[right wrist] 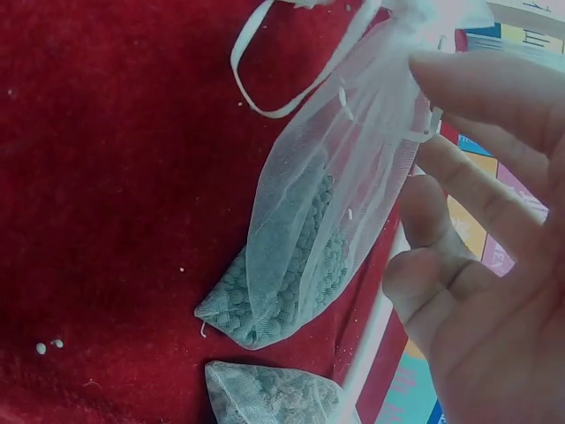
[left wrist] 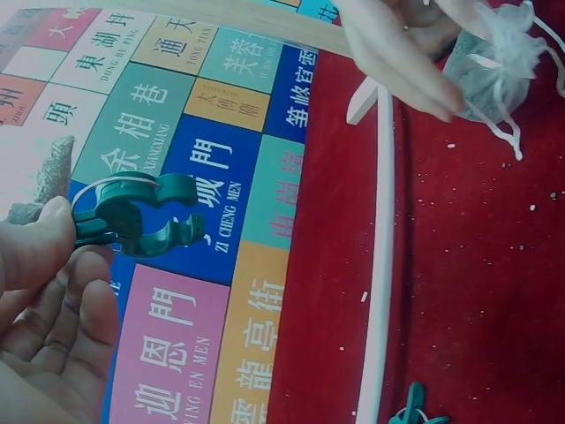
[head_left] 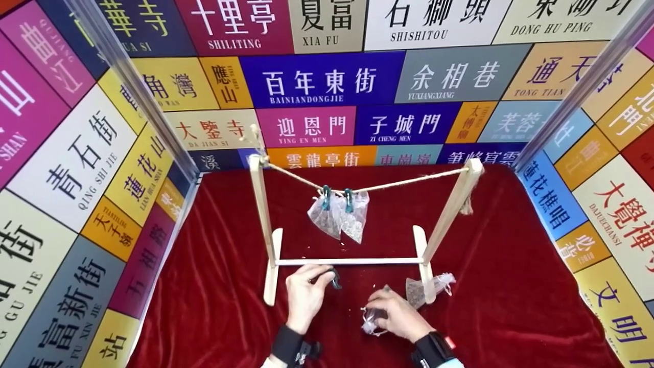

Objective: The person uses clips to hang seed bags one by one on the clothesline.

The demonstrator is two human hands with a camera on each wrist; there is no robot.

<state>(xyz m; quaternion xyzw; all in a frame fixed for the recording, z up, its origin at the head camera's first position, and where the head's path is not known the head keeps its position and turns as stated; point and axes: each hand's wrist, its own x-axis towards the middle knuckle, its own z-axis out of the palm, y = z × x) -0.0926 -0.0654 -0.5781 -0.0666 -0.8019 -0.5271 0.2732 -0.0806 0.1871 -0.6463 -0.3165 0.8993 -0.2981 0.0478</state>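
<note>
My left hand [head_left: 305,295] pinches a dark green clip [left wrist: 146,212] between thumb and fingers, just in front of the wooden rack's bottom bar [head_left: 347,261]. Its jaws point away from the hand. To the right, my right hand [head_left: 396,313] holds a sheer white drawstring bag [right wrist: 300,238] near its gathered neck. Small green pellets fill the bag's lower end, and a loose ribbon loop stands out from the neck. A second mesh bag [head_left: 443,285] lies by the rack's right foot. Another green clip [left wrist: 417,408] shows in the left wrist view.
A rope [head_left: 409,181] sags between the rack's posts. Two mesh bags [head_left: 351,217] hang from it by green clips [head_left: 349,200]. Pale bits are scattered on the red cloth [head_left: 219,245]. Printed panels [head_left: 322,76] wall in the back and sides.
</note>
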